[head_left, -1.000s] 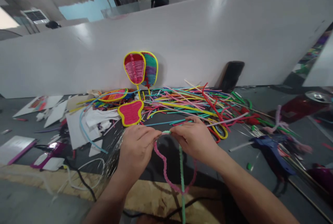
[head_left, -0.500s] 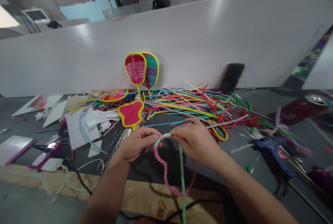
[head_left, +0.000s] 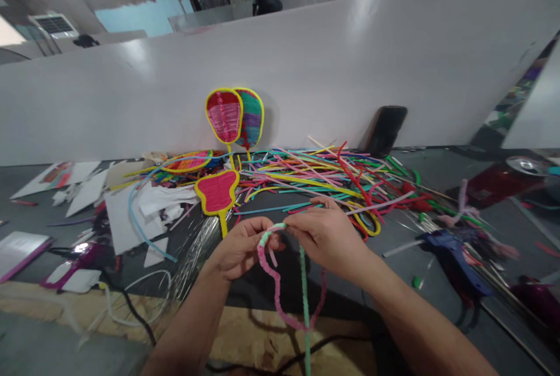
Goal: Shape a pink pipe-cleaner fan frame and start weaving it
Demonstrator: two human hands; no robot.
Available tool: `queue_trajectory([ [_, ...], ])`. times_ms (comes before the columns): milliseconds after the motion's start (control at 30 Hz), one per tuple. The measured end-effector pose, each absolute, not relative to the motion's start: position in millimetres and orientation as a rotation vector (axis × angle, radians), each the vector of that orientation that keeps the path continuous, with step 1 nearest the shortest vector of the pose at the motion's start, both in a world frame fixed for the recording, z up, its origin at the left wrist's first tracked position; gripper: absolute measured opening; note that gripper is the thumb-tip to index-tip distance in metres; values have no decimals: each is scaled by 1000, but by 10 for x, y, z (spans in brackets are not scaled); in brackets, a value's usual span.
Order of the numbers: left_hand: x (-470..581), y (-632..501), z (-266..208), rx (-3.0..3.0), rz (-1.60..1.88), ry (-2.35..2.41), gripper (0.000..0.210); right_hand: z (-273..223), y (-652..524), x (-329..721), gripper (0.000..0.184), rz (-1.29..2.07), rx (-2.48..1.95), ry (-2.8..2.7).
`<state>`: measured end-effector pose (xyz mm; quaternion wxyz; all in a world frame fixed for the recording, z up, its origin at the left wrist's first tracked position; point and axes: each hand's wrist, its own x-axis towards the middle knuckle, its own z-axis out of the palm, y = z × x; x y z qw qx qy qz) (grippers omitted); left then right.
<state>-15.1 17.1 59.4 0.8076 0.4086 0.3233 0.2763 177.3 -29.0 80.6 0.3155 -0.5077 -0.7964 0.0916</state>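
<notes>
Both hands pinch the top of a bent pipe cleaner loop close to each other. The pink pipe cleaner (head_left: 277, 291) curves down in a wavy outline, with a light green pipe cleaner (head_left: 305, 288) wound onto its top and hanging straight down through it. My left hand (head_left: 240, 248) is closed on the loop's upper left, where a short pink end sticks down by the fingers. My right hand (head_left: 328, 230) grips the green and pink top, its fingertips partly hidden. Just beyond the left hand lies a pink fan shape (head_left: 217, 192) with a yellow rim and handle.
Loose coloured pipe cleaners (head_left: 301, 175) are heaped along the white partition (head_left: 175, 90). Two finished fans (head_left: 224, 116) and a phone (head_left: 385, 131) lean there. At right are a blue glue gun (head_left: 459, 262) and a red can (head_left: 503, 181); paper scraps (head_left: 131, 218) lie left.
My left hand has turned, its fingers shifting on the loop, and the short pink end now shows below them. More of the pink fan's yellow handle is visible. The view has moved slightly.
</notes>
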Motion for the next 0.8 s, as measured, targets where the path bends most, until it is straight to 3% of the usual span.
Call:
queue_trajectory([
  [200,-202,191,800,1335,752,1012,18,807,-286,1761,17,114,-1444,-2145],
  [433,-244,208,1108,1838,459,1185,24,828,-305,1734,18,-18,-1491,-2182],
  [800,-154,214,1101,1945,406,1271,30,823,-322,1689,17,-100,-1482,-2167],
])
